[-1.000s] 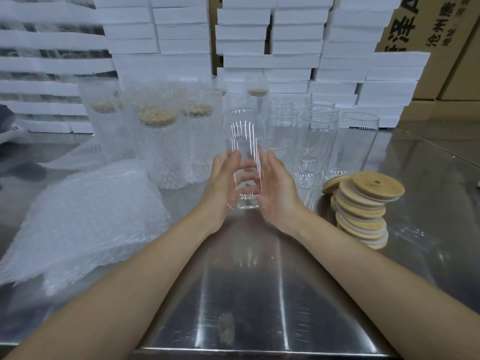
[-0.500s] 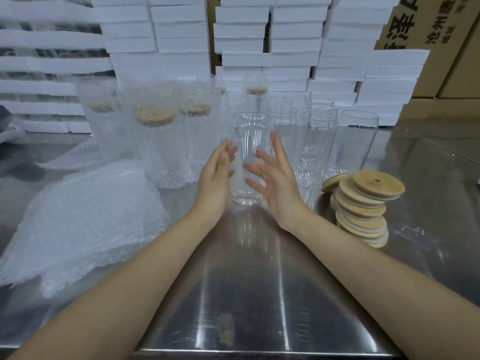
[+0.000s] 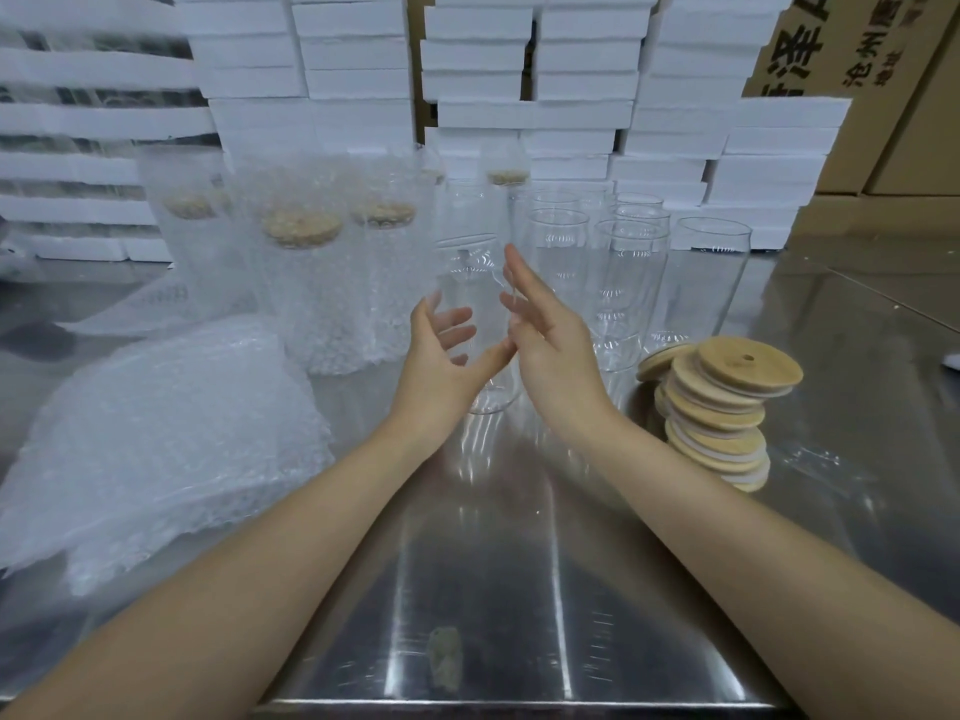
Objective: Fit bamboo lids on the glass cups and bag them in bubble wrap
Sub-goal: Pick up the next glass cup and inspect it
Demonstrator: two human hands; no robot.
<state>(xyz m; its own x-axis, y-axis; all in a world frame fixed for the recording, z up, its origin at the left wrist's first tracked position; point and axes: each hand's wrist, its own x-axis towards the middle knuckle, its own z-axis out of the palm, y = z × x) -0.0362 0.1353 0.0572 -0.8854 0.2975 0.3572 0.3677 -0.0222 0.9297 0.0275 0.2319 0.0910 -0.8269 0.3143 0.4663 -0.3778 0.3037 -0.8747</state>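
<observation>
So I've got one cup (image 3: 475, 283) upright between my two hands, about mid-surface (image 3: 493, 574). My left hand (image 3: 441, 366) is on its left side, fingers loose and spread, and the thumb lies across the near side of the glass low down. My right hand (image 3: 550, 350) is on its right side, flat, fingers straight and pointing up and away. Neither hand is clamped on it, both are apart and relaxed. The palms sit just beside the glass, but I honestly can't tell how much of them is touching it. Can't tell either if the base sits on the steel or hangs just above it.

No lid on this one. The lids (image 3: 727, 407) are in a leaning stack to the right, near my right wrist. The other bare cups (image 3: 628, 283) stand in a bunch just beyond my right hand. Far left of the cup are the wrapped cups (image 3: 306, 293), lids on, standing up. The loose bubble wrap (image 3: 156, 439) is heaped on the left, well apart from my left arm. Behind everything there's a wall of white boxes (image 3: 576, 90), with brown cartons (image 3: 883, 96) at far right.
</observation>
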